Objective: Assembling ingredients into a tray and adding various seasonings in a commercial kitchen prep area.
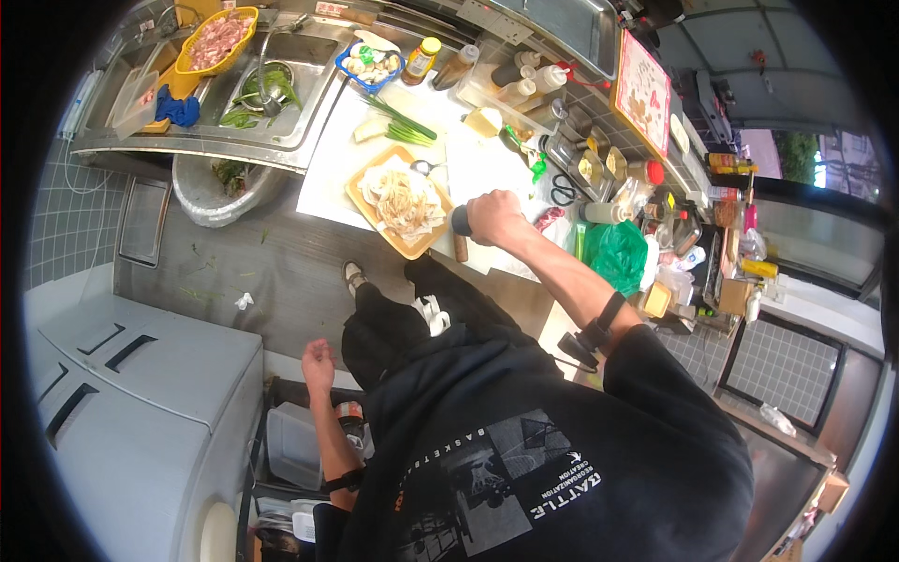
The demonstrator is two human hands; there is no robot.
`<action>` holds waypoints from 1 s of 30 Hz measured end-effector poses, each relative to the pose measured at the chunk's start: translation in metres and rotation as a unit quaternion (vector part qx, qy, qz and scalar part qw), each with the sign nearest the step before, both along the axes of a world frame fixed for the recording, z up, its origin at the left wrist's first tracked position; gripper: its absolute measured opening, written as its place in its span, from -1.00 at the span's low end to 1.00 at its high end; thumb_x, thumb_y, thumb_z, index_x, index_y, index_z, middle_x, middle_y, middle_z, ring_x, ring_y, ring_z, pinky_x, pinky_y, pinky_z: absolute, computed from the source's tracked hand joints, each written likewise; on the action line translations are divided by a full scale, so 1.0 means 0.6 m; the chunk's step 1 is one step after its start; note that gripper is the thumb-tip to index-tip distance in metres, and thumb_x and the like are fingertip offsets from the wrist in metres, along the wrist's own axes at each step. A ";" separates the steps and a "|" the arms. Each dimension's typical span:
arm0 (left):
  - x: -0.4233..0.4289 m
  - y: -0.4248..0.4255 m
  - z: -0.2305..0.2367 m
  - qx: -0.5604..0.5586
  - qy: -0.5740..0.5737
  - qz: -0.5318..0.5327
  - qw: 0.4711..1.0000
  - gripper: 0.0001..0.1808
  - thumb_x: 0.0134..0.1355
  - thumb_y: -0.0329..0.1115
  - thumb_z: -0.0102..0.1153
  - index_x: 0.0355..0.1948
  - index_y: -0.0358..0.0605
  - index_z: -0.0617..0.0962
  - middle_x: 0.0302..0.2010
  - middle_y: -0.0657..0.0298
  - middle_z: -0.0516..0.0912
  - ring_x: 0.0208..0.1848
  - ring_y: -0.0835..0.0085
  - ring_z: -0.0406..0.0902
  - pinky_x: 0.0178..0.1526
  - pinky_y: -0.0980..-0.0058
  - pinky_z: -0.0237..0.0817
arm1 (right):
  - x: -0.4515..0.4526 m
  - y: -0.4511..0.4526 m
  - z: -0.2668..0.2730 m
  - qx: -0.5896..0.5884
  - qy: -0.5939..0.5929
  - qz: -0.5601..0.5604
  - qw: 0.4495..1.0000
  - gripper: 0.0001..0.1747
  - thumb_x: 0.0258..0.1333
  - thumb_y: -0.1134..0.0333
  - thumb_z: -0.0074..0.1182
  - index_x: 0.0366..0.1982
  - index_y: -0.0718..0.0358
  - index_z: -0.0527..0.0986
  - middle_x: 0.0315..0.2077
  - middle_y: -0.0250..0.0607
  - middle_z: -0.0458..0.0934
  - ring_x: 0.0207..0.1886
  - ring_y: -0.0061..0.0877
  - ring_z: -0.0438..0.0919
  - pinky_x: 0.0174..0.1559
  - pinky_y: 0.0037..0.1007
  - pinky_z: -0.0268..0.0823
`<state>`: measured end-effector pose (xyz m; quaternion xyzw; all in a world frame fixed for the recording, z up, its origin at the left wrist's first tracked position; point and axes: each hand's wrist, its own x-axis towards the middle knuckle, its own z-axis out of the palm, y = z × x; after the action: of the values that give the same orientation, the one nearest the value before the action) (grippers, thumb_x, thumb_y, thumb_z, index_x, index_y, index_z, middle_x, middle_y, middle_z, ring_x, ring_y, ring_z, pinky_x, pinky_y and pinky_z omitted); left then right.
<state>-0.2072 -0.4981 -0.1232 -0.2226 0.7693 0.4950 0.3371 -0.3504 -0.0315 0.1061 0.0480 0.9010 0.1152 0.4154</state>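
My right hand [495, 218] is closed around a dark cylindrical object [461, 220] at the right edge of a yellow tray [359, 198]. What that object is, I cannot tell. The tray sits at the counter's near edge and holds a heap of pale shredded food [400, 197], browned in places. A metal spoon [421, 167] rests at the heap's far side. Just below my right hand, a brown wooden handle [461, 248] sticks out over the counter edge. My left hand [318, 362] hangs low at my side, fingers loosely curled, with nothing visible in it.
Green onions [404, 123] lie on the white counter [326, 186], with black scissors [562, 190] and a green plastic bag [617, 254] to the right. Squeeze bottles [548, 79] line the back. Leafy greens [270, 88] are in the sink [309, 133]; a grey chest appliance [154, 358] stands left.
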 end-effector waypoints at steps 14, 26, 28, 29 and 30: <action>-0.002 0.005 0.002 0.008 -0.003 -0.006 1.000 -0.77 0.49 -0.36 0.11 0.08 -0.20 0.60 -0.24 0.07 0.75 -0.30 0.40 0.69 -0.25 0.43 0.54 | 0.037 -0.003 -0.040 -0.015 -0.020 -0.019 0.999 -0.49 -0.16 -0.03 0.52 -0.13 0.05 0.76 -0.20 -0.30 0.81 -0.11 -0.34 0.78 -0.10 -0.31 0.59; -0.010 -0.004 -0.002 0.018 -0.003 -0.007 1.000 -0.78 0.49 -0.34 0.12 0.07 -0.20 0.59 -0.24 0.09 0.75 -0.30 0.42 0.69 -0.27 0.46 0.52 | 0.036 0.030 -0.034 0.010 0.019 -0.039 0.999 -0.77 0.11 0.31 0.24 -0.19 0.13 0.76 -0.25 -0.22 0.81 -0.15 -0.35 0.80 -0.15 -0.39 0.58; -0.011 -0.001 -0.003 0.015 -0.011 0.001 1.000 -0.77 0.49 -0.35 0.12 0.08 -0.20 0.59 -0.24 0.09 0.75 -0.30 0.42 0.69 -0.27 0.46 0.52 | 0.052 0.020 -0.040 0.001 0.015 -0.038 0.999 -0.76 0.11 0.30 0.24 -0.18 0.13 0.76 -0.23 -0.21 0.81 -0.13 -0.35 0.79 -0.13 -0.37 0.58; -0.011 0.001 -0.003 0.011 -0.020 0.007 1.000 -0.77 0.49 -0.36 0.12 0.08 -0.20 0.58 -0.25 0.09 0.75 -0.31 0.42 0.69 -0.27 0.47 0.52 | 0.055 0.018 -0.044 -0.010 0.011 -0.038 0.999 -0.75 0.10 0.29 0.24 -0.18 0.13 0.75 -0.22 -0.21 0.81 -0.12 -0.34 0.79 -0.12 -0.36 0.58; -0.010 0.005 0.000 0.011 -0.021 0.007 1.000 -0.77 0.49 -0.36 0.12 0.08 -0.20 0.58 -0.25 0.09 0.75 -0.31 0.42 0.69 -0.27 0.47 0.52 | 0.056 0.017 -0.047 -0.025 -0.006 -0.061 0.998 -0.67 0.01 0.22 0.27 -0.17 0.18 0.73 -0.24 -0.13 0.79 -0.12 -0.27 0.78 -0.06 -0.28 0.59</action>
<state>-0.2131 -0.4952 -0.1234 -0.2346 0.7548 0.5011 0.3522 -0.3167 -0.0213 0.0776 0.0919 0.8965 0.0667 0.4283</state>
